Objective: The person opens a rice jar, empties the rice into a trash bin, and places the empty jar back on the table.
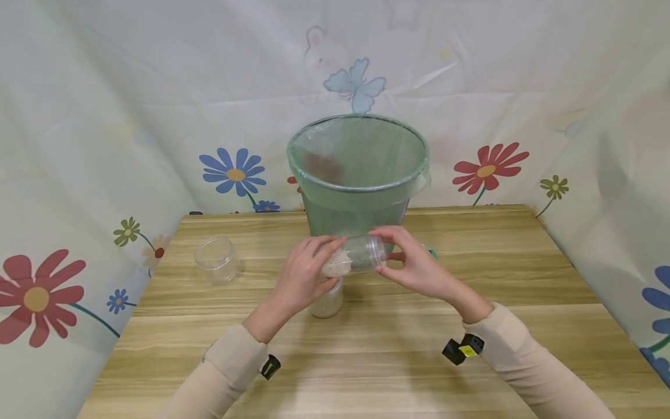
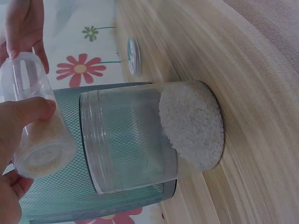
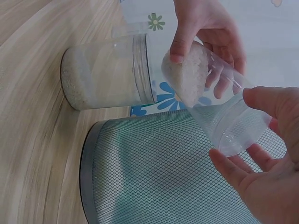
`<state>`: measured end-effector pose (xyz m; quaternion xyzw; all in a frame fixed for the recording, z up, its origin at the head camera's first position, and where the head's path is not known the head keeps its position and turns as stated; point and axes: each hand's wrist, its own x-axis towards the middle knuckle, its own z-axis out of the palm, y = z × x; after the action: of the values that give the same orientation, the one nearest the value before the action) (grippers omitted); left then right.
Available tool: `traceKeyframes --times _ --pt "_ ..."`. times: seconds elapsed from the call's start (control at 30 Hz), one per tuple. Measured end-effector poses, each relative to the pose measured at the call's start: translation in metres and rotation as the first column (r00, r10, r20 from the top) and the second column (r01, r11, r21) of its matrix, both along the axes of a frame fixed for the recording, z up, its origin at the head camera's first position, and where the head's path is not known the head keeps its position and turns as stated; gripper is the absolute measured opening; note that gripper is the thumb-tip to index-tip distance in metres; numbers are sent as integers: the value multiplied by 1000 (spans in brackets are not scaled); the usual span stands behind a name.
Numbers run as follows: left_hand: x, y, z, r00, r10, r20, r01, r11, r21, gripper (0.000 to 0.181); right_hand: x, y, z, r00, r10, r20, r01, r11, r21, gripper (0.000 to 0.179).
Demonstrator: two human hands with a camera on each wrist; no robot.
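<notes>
Between both hands, a clear plastic jar (image 1: 362,254) lies tilted almost on its side above the table. White rice (image 3: 189,74) has slid toward its base, at the left. My left hand (image 1: 300,273) grips the base end, thumb on the near side. At the rim end, my right hand (image 1: 413,265) holds the jar with thumb and fingers around the threaded mouth. Just below stands a second clear jar (image 2: 131,135), upright and without a lid, with rice (image 2: 191,123) in its lower part; the left hand partly hides it in the head view.
A mesh bin (image 1: 361,215) with a green bag liner stands behind the hands. An empty clear jar (image 1: 217,262) is at the left of the wooden table (image 1: 366,361). Near the right hand lies a green-and-white lid (image 2: 134,57). Flower-printed curtains (image 1: 104,145) enclose the table.
</notes>
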<state>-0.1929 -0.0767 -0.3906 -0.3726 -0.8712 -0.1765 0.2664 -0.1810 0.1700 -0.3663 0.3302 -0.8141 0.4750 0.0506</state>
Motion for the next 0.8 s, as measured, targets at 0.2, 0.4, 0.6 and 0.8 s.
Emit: traceKeyframes --times 0.2,0.4,0.6,0.8 --pt "-1 -1 0 1000 -5 2 5 1000 7 79 -1 -1 0 999 24 -21 -24 1000 8 59" --pt "-2 -2 -1 1000 -8 5 8 1000 16 79 -1 -2 -3 995 34 -95 -31 999 25 60" --pt "0 -2 -1 1000 -5 -8 5 1000 23 79 1 -4 -1 989 3 -151 5 999 50 63" --pt "2 0 0 1000 -20 -17 20 999 37 77 2 -4 3 988 -155 -11 155 982 107 54"
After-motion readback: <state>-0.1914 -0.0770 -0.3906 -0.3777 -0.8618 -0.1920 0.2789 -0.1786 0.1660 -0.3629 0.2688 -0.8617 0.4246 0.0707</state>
